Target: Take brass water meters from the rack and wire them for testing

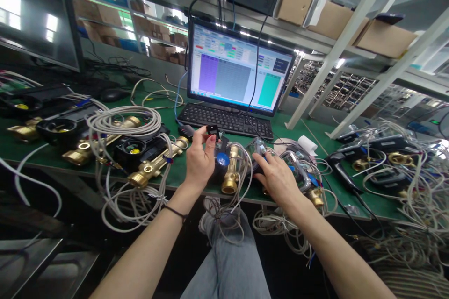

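My left hand [200, 159] is closed, pinching a small black plastic piece [212, 130] between thumb and forefinger. Just right of it lies a brass valve body [230, 170] with a blue round cap [222, 159] beside it and grey cable looped around. My right hand [277, 175] rests with bent fingers on a dark meter with a clear cover [258, 147]; the thumb lies along its near side, and the hand hides part of the meter. Beyond that hand is another brass fitting [315, 197] with a clear-covered unit.
Black meters with brass bodies [140, 175] and coiled grey cable [124, 121] line the left bench. Behind my hands are a keyboard [226, 119] and lit monitor [238, 67]. A handheld scanner [343, 175] and tangled cables [417, 187] lie right. Cables hang over the front edge.
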A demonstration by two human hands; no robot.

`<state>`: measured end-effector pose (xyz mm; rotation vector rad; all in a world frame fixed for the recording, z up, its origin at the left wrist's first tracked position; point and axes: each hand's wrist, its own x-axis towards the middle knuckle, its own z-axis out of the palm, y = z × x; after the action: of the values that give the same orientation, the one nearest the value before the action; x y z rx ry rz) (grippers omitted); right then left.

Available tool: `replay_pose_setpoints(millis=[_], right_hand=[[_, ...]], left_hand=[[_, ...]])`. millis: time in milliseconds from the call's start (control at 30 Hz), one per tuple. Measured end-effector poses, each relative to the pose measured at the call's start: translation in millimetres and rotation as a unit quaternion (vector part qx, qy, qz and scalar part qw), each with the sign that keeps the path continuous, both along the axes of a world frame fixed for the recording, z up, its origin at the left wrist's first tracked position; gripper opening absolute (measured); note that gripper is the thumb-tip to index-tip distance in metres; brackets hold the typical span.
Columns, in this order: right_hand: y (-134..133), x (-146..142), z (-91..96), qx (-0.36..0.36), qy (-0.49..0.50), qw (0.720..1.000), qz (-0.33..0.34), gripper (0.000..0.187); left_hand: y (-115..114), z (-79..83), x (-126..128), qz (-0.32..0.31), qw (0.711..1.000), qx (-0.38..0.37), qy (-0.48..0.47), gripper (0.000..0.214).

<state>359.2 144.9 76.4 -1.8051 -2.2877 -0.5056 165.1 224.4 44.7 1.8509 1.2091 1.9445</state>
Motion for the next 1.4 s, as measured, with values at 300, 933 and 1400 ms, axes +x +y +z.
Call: replay_pose_setpoints(millis=[300,933,1400], right_hand=[[-1.5,8.0,9.3,-0.069,0.013,0.997,0.03,0.05],[-22.6,34.4,15.5,0.042,0.227,0.972,0.035,0.042],[-103.3,46.7,-101.5,0.053,0.217,0.959,-0.175,0.02]], left_hand=[[-0.2,0.3,-0.1,-0.002,1.0,-0.003,0.002,0.026],[3.0,-0.2,0.7,0.012,1.0,-0.009,0.003,0.033],[8.9,-4.1,0.9,-0.014,1.0,-0.015,-0.007,0.033]])
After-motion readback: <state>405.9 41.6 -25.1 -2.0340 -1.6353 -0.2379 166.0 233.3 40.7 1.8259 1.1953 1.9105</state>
